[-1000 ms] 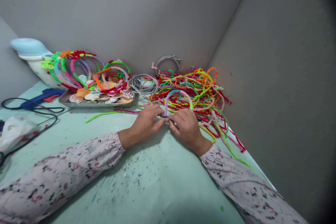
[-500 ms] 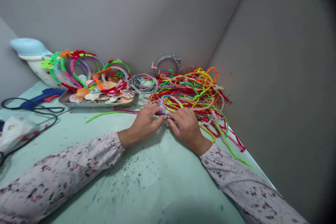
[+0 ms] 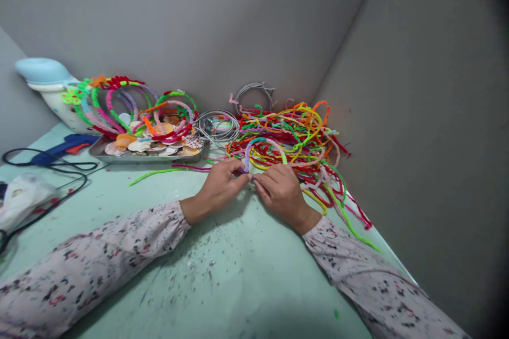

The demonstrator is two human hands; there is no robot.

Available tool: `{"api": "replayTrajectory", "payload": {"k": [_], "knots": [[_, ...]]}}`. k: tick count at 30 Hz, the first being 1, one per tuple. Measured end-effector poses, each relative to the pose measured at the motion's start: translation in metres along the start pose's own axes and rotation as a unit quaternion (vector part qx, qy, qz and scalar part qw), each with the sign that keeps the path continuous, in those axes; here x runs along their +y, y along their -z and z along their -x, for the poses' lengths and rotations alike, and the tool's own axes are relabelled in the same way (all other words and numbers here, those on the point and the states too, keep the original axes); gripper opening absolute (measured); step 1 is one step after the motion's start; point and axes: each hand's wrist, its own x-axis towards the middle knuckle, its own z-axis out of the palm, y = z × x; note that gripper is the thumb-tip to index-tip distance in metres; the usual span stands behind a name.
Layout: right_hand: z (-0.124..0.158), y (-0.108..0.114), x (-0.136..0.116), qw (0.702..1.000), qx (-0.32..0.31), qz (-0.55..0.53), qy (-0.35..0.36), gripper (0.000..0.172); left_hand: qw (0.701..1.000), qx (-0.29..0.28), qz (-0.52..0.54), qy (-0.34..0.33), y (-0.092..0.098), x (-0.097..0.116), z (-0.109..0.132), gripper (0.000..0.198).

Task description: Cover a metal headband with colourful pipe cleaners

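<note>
The left hand and right hand, nearly touching, pinch the purple end of a multicoloured, fuzzy arched band on the near side of the tangled, bright pipe-cleaner pile, where steady, even pressure should prevent slipping.

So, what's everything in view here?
table: one, pale green, foreground
walls: several, grey, around
container: one, white and blue, back left
tool: one, blue, left
cable: one, black, left
bag: one, whitish, left
tray: one, silvery, left
shells: many, white and orange, in tray
hoops: several, multicoloured, at tray
wire coils: several, grey, back centre
fuzzy stems: many, multicoloured, centre right
fuzzy arch: one, multicoloured, centre
sleeves: two, floral, foreground
left fingers, right fingers: several, bare, at arch
</note>
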Motion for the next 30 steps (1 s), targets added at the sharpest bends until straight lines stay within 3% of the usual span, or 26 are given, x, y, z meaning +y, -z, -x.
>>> {"api": "replayTrajectory", "payload": {"k": [5, 12, 25, 30], "knots": [[0.000, 0.001, 0.000, 0.999, 0.015, 0.027, 0.028, 0.016, 0.990, -0.015, 0.104, 0.096, -0.002, -0.001, -0.001, 0.016], [0.000, 0.002, 0.000, 0.996, 0.028, 0.062, 0.055, 0.014, 0.954, -0.035, 0.209, 0.213, -0.003, -0.001, -0.003, 0.014], [0.002, 0.002, -0.001, 0.991, 0.045, 0.076, 0.098, 0.016, 0.935, -0.081, 0.191, 0.289, 0.000, -0.001, -0.011, 0.015], [0.004, 0.002, -0.001, 0.991, 0.050, 0.077, 0.098, 0.015, 0.904, -0.125, 0.216, 0.346, 0.005, 0.004, -0.013, 0.013]]}}
